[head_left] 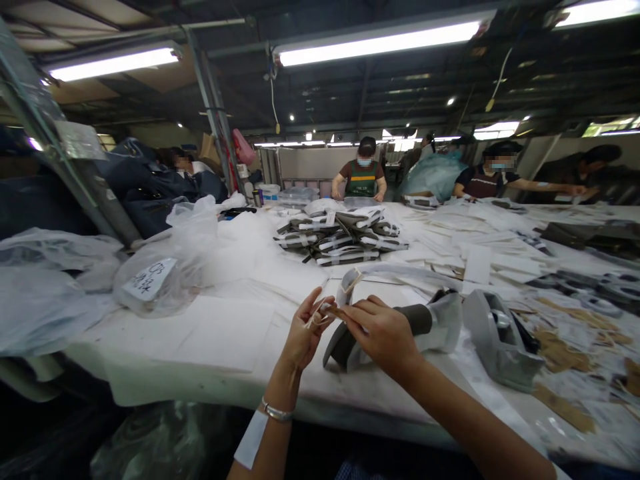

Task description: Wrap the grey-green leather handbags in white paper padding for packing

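The left hand (307,327) and right hand (387,337) both have their grip closed on a thin string (320,319), up over the front of the table (200,340). A see-through bag (170,293) sits on the left, with a white paper (150,279) on or in it; I can't tell which. A gray holder (500,347) on the right has a shiny round part (500,319) in it. The right hand hides some of a dark curved piece (417,319). A big messy pile (345,237) lies behind.
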### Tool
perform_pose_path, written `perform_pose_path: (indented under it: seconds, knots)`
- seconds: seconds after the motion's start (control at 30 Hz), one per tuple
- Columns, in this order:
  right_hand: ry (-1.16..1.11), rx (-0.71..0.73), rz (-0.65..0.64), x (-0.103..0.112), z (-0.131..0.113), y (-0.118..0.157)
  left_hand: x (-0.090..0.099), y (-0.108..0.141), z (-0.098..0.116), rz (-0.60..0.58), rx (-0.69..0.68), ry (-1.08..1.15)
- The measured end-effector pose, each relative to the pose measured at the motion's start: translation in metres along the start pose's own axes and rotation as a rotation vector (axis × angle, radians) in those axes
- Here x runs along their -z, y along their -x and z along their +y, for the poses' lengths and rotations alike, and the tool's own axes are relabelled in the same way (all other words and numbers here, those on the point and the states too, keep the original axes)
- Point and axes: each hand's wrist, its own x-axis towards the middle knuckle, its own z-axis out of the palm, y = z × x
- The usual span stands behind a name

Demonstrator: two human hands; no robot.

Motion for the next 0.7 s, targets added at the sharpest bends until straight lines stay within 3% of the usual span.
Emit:
perform_pose_path:
  seconds: [0.1, 0.2, 0.27, 0.37, 0.5, 0.57, 0.7]
  knots:
    - [0.027, 0.015, -0.064, 0.004, -0.003, -0.006, -0.010, 0.003, 0.012, -0.050, -0.114, -0.364]
    - [-0.178, -0.028, -0.031, 0.004, 0.002, -0.004, -0.016, 0.012, 0.017, 0.003, -0.284, -0.704]
    - [-0.329, -0.111, 0.048, 0.003, 0.007, 0.002, -0.014, 0.020, 0.011, 0.116, -0.315, -0.756]
    - [-0.414, -0.277, 0.127, 0.000, 0.010, 0.008, -0.008, 0.033, -0.006, 0.253, -0.259, -0.654]
    - [-0.455, -0.388, 0.076, -0.004, 0.002, -0.002, -0.009, 0.048, -0.018, 0.273, -0.241, -0.596]
    - [-0.479, -0.367, 0.049, -0.003, -0.003, -0.010, -0.012, 0.055, -0.016, 0.250, -0.299, -0.750]
    - [-0.513, -0.346, 0.023, -0.001, -0.006, -0.020, -0.015, 0.056, -0.007, 0.213, -0.600, -1.226]
